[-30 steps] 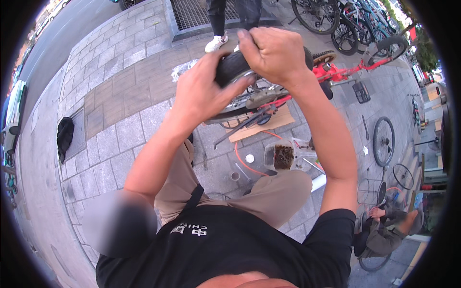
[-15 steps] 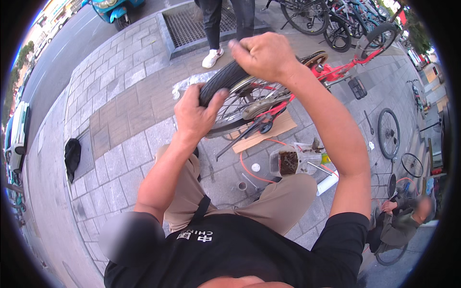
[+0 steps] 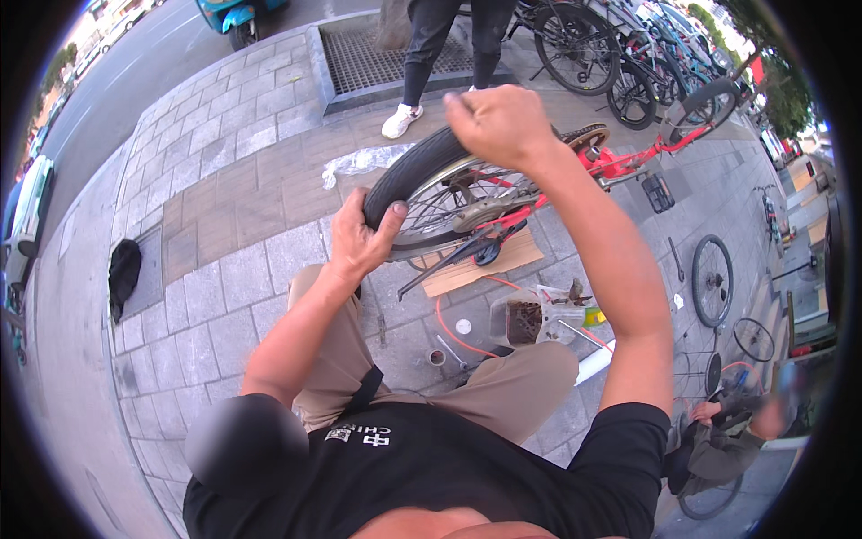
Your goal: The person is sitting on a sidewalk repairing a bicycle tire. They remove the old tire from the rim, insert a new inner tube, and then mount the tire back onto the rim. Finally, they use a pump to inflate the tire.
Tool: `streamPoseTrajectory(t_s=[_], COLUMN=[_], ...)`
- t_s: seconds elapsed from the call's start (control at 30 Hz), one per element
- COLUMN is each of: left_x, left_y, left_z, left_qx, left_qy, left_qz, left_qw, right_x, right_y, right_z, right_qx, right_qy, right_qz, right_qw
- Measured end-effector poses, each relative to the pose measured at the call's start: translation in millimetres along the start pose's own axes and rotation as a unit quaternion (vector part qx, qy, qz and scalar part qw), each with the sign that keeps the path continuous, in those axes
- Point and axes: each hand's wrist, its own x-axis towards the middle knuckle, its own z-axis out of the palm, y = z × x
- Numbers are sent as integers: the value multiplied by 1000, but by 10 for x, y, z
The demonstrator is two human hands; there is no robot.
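A bicycle wheel with a black tyre (image 3: 409,175) and a silver rim stands in front of me, attached to a red bicycle frame (image 3: 620,166). My left hand (image 3: 361,235) grips the near left side of the tyre, its thumb pressed on the sidewall. Higher up, at the far top of the tyre, my right hand (image 3: 505,126) is closed with the thumb pointing left. Its fingertips are hidden behind the hand. Below the wheel are a dark kickstand (image 3: 431,274) and a pedal (image 3: 488,251), over a piece of cardboard (image 3: 530,262).
A plastic tub (image 3: 523,322) of brown contents, a small cup (image 3: 436,357) and an orange hose (image 3: 449,329) lie near my knees. Someone in dark trousers (image 3: 431,40) stands beyond the wheel. Parked bicycles (image 3: 579,49) fill the far right; another person (image 3: 718,440) sits lower right.
The left hand has slid a little down and back along the tyre, so more tread shows between my hands. The right hand stays at the top. The whole view has shifted slightly.
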Motion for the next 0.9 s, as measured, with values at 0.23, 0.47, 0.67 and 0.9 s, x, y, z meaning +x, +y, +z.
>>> streamPoseTrajectory(t_s=[0.23,0.47,0.67,0.9], left_x=[473,388,236,92], left_y=[896,705,165,34], left_z=[7,72,143,172], left_qx=[74,64,-39,-50], left_qy=[24,19,67,44], left_qz=[138,97,75,106], left_qw=[987,993,994,992], right_x=[-288,-286,-67,-514], right_y=[37,304,33,378], right_z=[-52,60,-71,107], right_qx=[125,99,35,194], right_qy=[147,162,3,264], right_qz=[4,102,4,113], right_qw=[981,976,999,938])
